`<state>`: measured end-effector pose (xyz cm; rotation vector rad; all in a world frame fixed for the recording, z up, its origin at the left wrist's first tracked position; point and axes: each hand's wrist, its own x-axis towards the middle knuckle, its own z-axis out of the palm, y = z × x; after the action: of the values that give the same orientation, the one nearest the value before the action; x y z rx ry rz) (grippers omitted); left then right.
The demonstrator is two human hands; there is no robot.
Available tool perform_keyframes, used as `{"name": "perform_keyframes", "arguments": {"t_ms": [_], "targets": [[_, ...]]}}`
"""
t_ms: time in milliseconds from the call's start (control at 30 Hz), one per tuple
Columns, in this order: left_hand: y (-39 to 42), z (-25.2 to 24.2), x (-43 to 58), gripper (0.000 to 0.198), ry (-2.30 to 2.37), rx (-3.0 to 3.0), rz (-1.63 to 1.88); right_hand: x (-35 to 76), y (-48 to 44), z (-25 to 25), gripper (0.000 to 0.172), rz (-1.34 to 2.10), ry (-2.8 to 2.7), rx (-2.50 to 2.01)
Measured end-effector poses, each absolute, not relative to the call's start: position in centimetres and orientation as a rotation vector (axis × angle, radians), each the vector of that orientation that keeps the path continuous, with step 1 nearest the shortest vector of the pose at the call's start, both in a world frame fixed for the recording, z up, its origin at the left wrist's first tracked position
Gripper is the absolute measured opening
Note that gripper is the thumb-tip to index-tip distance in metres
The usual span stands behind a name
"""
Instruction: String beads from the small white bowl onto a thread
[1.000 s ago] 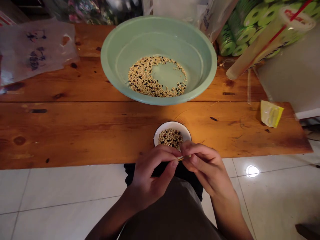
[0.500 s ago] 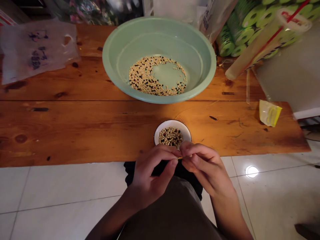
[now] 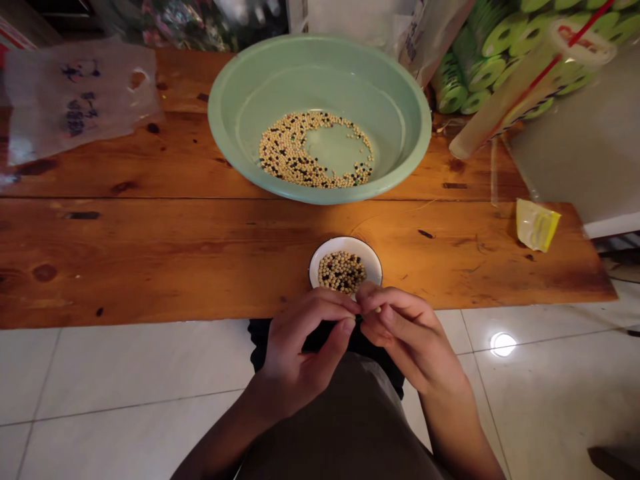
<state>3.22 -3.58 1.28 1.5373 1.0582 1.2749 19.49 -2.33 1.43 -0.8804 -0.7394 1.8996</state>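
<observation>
My left hand (image 3: 305, 353) and my right hand (image 3: 410, 340) meet low over the table's near edge, fingertips pinched together on a tiny pale object (image 3: 377, 310). Its exact shape is mostly hidden by my fingers. Just beyond them stands a small white enamel bowl (image 3: 345, 245) with a dark rim, holding cream and dark round seeds or beads (image 3: 343, 272). My fingers overlap its near rim. A much larger pale green basin (image 3: 320, 190) sits farther off, with similar seeds (image 3: 285, 157) lying in a crescent in shallow water.
The wooden plank table (image 3: 150, 260) has a front edge just past my hands. A translucent plastic bag (image 3: 80, 100) lies at the far left, a yellow packet (image 3: 537, 225) at the right. Green rolls (image 3: 480, 73) and a clear plastic sleeve (image 3: 530, 87) crowd the far right. White floor tiles lie below.
The whole view has drifted slightly, with table and bowls sitting a little higher in the picture. My hands remain pinched together, with small finger shifts around the pale object.
</observation>
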Motion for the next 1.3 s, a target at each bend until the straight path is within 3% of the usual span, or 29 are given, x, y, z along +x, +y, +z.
{"name": "perform_keyframes", "arguments": {"t_ms": [467, 867, 1033, 1300], "targets": [[-3.7, 1.1, 3.2, 0.022, 1.038, 1.535, 1.268, 19.9, -2.4, 1.3, 0.020, 1.818, -0.960, -0.883], [-3.5, 1.2, 3.4, 0.014, 1.112, 1.549, 1.245, 20.1, -2.6, 2.9, 0.030, 1.426, -1.501, -1.139], [-3.1, 0.7, 3.7, 0.011, 1.159, 1.572, 1.267, 19.7, -2.3, 2.0, 0.012, 1.372, -1.414, -1.145], [-2.1, -1.5, 4.5, 0.023, 1.370, 1.909, 1.316, 19.7, -1.6, 1.2, 0.009, 1.042, -1.541, -1.353]]}}
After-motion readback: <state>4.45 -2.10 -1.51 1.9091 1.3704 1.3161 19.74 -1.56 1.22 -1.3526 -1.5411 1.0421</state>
